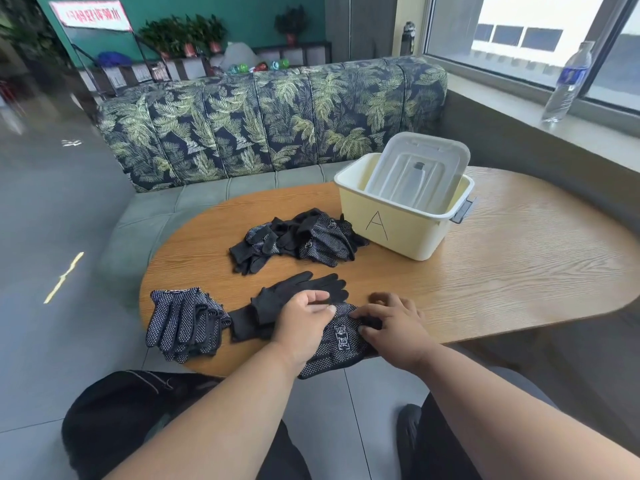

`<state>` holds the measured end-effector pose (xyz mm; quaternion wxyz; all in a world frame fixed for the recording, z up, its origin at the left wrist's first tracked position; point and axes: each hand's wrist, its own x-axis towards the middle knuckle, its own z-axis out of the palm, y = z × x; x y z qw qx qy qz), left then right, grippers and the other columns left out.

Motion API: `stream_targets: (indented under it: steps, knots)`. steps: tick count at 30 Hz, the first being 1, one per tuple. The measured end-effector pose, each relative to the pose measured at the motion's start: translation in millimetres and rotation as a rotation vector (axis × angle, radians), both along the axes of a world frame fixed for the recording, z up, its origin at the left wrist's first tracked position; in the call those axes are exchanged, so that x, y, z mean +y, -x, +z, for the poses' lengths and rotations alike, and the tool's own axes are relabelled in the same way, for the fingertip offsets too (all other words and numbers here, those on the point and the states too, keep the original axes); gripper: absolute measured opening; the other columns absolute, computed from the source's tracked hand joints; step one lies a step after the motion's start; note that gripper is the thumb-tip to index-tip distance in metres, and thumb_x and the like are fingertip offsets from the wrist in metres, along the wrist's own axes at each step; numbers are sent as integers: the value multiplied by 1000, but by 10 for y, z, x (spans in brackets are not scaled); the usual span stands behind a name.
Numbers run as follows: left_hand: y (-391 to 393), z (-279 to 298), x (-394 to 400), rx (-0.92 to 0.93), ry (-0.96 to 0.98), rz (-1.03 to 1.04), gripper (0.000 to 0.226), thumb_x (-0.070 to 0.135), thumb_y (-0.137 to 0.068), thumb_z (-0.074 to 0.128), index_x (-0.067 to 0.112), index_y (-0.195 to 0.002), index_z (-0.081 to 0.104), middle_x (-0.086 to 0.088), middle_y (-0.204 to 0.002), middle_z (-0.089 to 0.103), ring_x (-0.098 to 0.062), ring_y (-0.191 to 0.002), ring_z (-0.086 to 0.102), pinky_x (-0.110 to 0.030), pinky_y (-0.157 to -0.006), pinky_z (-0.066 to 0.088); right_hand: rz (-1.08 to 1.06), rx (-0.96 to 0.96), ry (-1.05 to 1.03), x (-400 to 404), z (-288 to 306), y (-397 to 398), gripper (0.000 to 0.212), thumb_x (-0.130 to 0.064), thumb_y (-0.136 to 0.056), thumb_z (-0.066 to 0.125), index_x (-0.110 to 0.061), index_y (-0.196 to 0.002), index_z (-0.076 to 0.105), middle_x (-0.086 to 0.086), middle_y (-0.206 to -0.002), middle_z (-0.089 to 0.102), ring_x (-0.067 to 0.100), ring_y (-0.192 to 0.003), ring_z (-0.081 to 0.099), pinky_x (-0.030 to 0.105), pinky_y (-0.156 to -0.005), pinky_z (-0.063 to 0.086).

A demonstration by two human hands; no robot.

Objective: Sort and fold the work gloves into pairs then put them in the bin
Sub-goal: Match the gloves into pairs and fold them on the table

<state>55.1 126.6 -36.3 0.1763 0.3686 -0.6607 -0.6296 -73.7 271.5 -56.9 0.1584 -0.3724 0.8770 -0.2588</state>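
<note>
1. While the bin marked "A" stands at the far side of the bench, we see no gloves in it, only its lid leaning inside, so we judge nothing is binned yet
2. Just left of the bin lies an unsorted heap of gloves
3. Well nearer us than the bin, at the bench's left edge, sits a stack of dotted gloves, apparently sorted
4. Nearer us than the bin, our left hand rests with loosely curled fingers on a plain black glove; our right hand presses a dotted glove, neither grip visibly clasping anything
5. Pairing, folding and binning remain
</note>
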Motion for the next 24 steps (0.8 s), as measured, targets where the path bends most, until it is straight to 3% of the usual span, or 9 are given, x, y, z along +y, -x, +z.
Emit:
stream_targets:
  steps: [5,8,10,15,18,20,22,24]
  knots:
    - [-63,-27,73,-73,101,-155,17,17,-95,70,25,-109,68,6,-105,77,-11,-103,71,-18,-88,53,-15,-18,1,-12,-6,17,25,-52,-94,58,-65,-115,63,-21,-147,43,21,-140,29,43,-117,18]
    - [-93,-85,124,-183,252,-228,21,32,-87,61,43,-102,69,26,-98,76,3,-106,67,-32,-107,46,-26,-38,16,-10,-9,25,24,-51,-100,49,-63,-115,63,-20,-147,44,22,-139,30,44,-116,19]
    - [-107,-114,146,-237,356,-249,30,26,-82,54,48,-96,69,34,-98,73,10,-108,62,-35,-111,40,-36,-47,23,-9,-3,20,25,-55,-102,44,-62,-115,65,-19,-147,44,22,-139,31,44,-116,19]
    - [-143,-116,143,-194,398,-275,25,11,-79,56,34,-80,64,23,-106,75,26,-100,55,-35,-114,36,-54,29,18,-25,-42,-22,25,-66,-91,59,-56,-112,67,-23,-142,47,19,-137,32,41,-114,21]
    - [-222,-127,115,-171,399,-278,22,18,-77,61,39,-83,65,21,-110,73,9,-110,61,-34,-111,43,-50,71,10,-30,-55,-32,30,-67,-87,62,-54,-114,66,-22,-141,46,19,-136,33,41,-112,22]
    - [-313,-85,78,-213,601,-300,14,37,-72,69,41,-85,64,23,-109,66,-3,-119,53,-34,-112,38,-53,80,19,-30,-64,-30,31,-66,-86,64,-54,-115,65,-21,-140,47,19,-134,34,41,-112,23]
    - [-432,-40,18,-313,827,-468,31,52,-69,76,42,-95,63,24,-117,56,-4,-125,40,-32,-111,30,-58,103,37,-31,-95,-37,35,-65,-85,66,-54,-118,62,-20,-137,49,20,-132,38,42,-110,27]
    - [-546,-5,-51,-424,971,-618,53,55,-68,79,43,-117,59,23,-128,47,-5,-127,32,-31,-111,27,-58,140,67,-21,-119,-53,39,-63,-84,68,-54,-121,58,-18,-133,50,21,-127,43,42,-107,32]
